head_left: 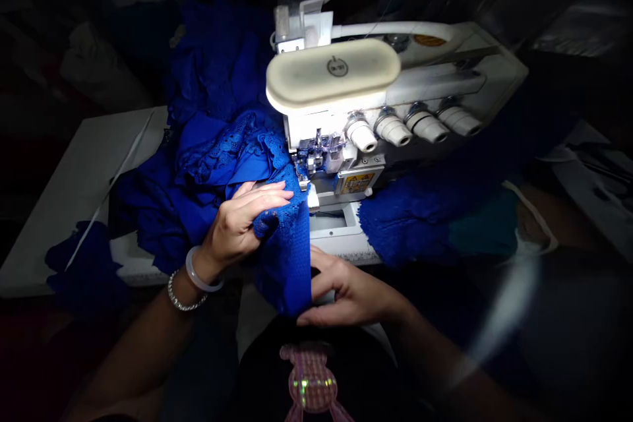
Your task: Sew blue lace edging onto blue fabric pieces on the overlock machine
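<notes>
In the head view, royal-blue lace fabric (281,257), openwork and scalloped, bunched in the curled left hand (242,227) and resting against the spread right hand (346,293), just beside the metal presser foot (311,161) of a white overlock machine (332,72) on the smooth white counter (84,198).

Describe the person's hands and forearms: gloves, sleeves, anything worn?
No gloves; both hands are bare. The left hand wears a pale translucent bangle and a silver beaded bracelet at the wrist. The right hand shows no jewellery. No sleeves show on the forearms.
</notes>
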`<action>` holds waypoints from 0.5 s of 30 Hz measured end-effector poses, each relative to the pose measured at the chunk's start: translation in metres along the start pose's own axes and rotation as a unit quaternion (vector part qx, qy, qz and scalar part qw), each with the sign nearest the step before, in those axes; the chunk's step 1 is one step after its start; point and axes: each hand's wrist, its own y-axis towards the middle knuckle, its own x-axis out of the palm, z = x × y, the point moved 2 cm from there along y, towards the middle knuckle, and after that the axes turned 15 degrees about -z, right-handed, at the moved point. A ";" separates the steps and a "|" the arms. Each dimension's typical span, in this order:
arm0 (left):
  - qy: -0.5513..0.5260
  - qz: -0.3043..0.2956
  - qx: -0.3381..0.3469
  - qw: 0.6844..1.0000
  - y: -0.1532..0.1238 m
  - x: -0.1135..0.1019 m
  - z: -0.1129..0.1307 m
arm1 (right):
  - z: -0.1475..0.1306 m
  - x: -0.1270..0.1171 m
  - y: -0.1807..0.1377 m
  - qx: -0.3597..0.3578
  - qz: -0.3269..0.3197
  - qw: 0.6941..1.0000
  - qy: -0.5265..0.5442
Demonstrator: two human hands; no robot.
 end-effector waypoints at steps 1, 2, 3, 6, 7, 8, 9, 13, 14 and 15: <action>0.000 -0.002 0.001 1.000 0.000 0.000 0.000 | -0.001 0.003 -0.003 -0.011 -0.019 1.000 0.001; 0.002 -0.003 0.001 1.000 0.000 0.000 0.000 | 0.000 0.007 -0.008 -0.014 -0.022 0.999 0.035; 0.004 -0.002 0.000 1.000 0.000 0.000 0.000 | 0.002 0.010 -0.013 -0.012 -0.004 0.995 0.095; 0.004 0.001 0.009 1.000 -0.002 0.001 0.001 | 0.017 0.018 -0.030 0.029 0.116 0.942 0.314; 0.006 0.000 0.010 1.000 -0.002 0.002 0.001 | 0.023 0.020 -0.034 0.050 0.149 0.921 0.356; 0.008 -0.002 0.009 1.000 -0.002 0.002 0.000 | 0.028 0.022 -0.037 0.072 0.171 0.910 0.371; 0.010 -0.002 0.007 1.000 -0.002 0.002 -0.002 | 0.032 0.024 -0.039 0.095 0.185 0.910 0.360; 0.005 -0.016 0.011 1.000 -0.002 0.000 -0.007 | 0.041 0.029 -0.044 0.153 0.285 0.928 0.184; 0.002 -0.016 0.015 1.000 -0.003 0.000 -0.006 | 0.042 0.031 -0.046 0.155 0.312 0.928 0.133; 0.005 -0.017 0.017 1.000 -0.004 0.001 -0.003 | 0.042 0.034 -0.048 0.153 0.334 0.926 0.088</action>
